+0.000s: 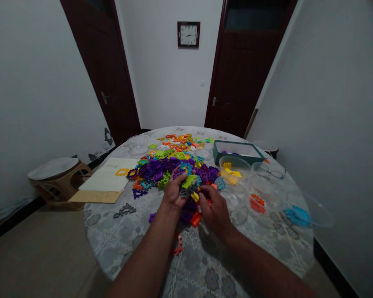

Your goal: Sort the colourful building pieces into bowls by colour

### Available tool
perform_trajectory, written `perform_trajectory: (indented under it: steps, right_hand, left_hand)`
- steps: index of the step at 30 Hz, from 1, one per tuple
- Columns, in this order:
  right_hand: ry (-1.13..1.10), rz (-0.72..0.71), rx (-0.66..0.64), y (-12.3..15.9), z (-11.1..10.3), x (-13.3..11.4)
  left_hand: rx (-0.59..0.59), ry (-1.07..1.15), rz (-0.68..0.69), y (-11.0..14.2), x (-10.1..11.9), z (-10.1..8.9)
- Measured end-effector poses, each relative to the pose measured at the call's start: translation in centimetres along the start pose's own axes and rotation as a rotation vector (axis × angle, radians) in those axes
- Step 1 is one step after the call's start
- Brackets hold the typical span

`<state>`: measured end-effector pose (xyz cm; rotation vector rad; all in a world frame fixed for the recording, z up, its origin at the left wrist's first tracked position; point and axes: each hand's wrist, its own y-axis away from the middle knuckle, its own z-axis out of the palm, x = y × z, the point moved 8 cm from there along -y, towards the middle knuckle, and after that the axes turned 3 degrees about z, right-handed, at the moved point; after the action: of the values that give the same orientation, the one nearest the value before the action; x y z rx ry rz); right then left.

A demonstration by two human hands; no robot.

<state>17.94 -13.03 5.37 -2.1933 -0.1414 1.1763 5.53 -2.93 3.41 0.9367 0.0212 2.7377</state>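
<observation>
My left hand (pixel 174 191) is closed around a bunch of interlocking plastic building pieces (pixel 189 184), with lime green, blue and grey ones showing. Close against it, my right hand (pixel 214 205) has its thumb and fingertips pinched on a small yellow building piece (pixel 194 197). Beneath and behind both hands spreads a large pile of building pieces (pixel 155 169), mostly purple, with green, blue and orange among them. A red piece (pixel 195 219) lies below the hands, and part of the pile is hidden behind them.
Clear bowls on the right hold yellow pieces (pixel 232 176), red pieces (pixel 257 203) and blue pieces (pixel 297 215). Behind them are a green-rimmed box (pixel 238 159) and eyeglasses (pixel 276 173). An open cardboard folder (pixel 101 182) and a grey piece (pixel 124 211) lie left on the round table (pixel 127 236).
</observation>
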Motion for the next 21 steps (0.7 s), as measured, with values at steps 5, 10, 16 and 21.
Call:
perform_trajectory:
  steps: [5,10,16,21]
  right_hand:
    - [-0.026,0.047,-0.058,-2.4,-1.8,-0.8]
    - [-0.035,0.016,-0.195,-3.0,-1.0,-0.3]
    - [-0.166,0.182,-0.061,-1.5,-0.5,2.9]
    - [-0.242,0.224,0.057,-1.1,-1.6,3.9]
  left_hand:
    - [-0.006,0.027,-0.041,0.4,-1.5,-0.3]
    - [0.072,0.010,-0.039,0.6,-2.4,-1.3]
    - [0.047,0.006,-0.066,0.8,-2.8,-1.4]
    - [0.045,0.023,-0.104,0.9,-3.4,-1.3]
